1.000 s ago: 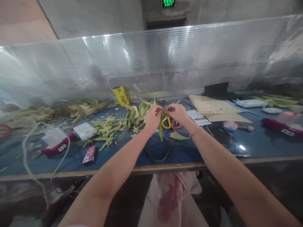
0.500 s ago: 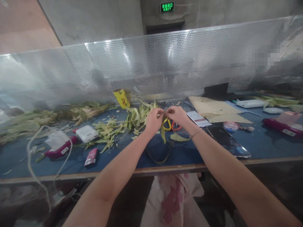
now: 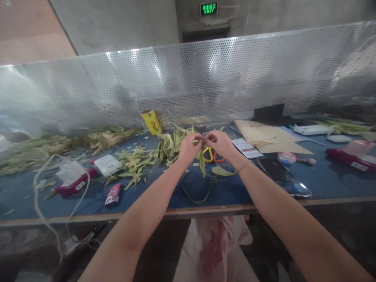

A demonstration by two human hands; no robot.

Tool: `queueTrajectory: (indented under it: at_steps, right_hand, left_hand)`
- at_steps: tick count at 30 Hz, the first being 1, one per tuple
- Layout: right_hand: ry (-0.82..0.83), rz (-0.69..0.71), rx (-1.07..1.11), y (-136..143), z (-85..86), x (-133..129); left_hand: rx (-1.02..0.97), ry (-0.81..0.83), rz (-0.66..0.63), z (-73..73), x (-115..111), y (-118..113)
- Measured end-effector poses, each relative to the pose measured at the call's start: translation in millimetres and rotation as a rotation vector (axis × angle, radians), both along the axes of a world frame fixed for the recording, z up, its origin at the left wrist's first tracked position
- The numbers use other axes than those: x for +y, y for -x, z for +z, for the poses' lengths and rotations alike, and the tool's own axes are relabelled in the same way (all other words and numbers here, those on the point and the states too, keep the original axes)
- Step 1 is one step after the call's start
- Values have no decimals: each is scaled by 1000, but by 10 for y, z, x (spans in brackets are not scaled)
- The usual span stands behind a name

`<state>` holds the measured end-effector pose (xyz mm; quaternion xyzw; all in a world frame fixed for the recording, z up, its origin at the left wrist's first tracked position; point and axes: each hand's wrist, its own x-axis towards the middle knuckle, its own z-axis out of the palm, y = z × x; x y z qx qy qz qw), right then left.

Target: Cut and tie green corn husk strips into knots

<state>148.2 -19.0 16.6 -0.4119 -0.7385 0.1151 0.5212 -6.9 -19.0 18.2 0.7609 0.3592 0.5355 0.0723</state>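
My left hand and my right hand meet over the blue table, fingertips pinched together on a leafy green stem. Long leaves hang from it below my fingers; its upper part is hidden by them. Just behind and under my right hand lie scissors with yellow and orange handle loops. A loose leaf rests beneath my right wrist. Left of my left hand is a bunch of wilted leafy stems, with a heap of small trimmed pieces beside it.
A perforated metal screen borders the table's back. At left stand a purple tissue holder, a white box, a pink pack and a white cable. At right lie a phone, a dark tablet and brown paper.
Both hands stay together at nearly the same spot, with small finger movements on the stem. The view has shifted very slightly.
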Motion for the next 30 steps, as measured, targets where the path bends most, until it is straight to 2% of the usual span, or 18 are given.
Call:
queueTrajectory:
  at_steps: [11, 19, 30]
  right_hand:
    - [-30, 66, 1, 9, 33, -31]
    - [8, 21, 37, -15, 23, -25]
    - [-312, 67, -214, -83, 41, -44]
  left_hand:
    - [5, -17, 44, 0, 28, 31]
    - [17, -56, 46, -6, -3, 9]
    - [-49, 1, 4, -4, -17, 4]
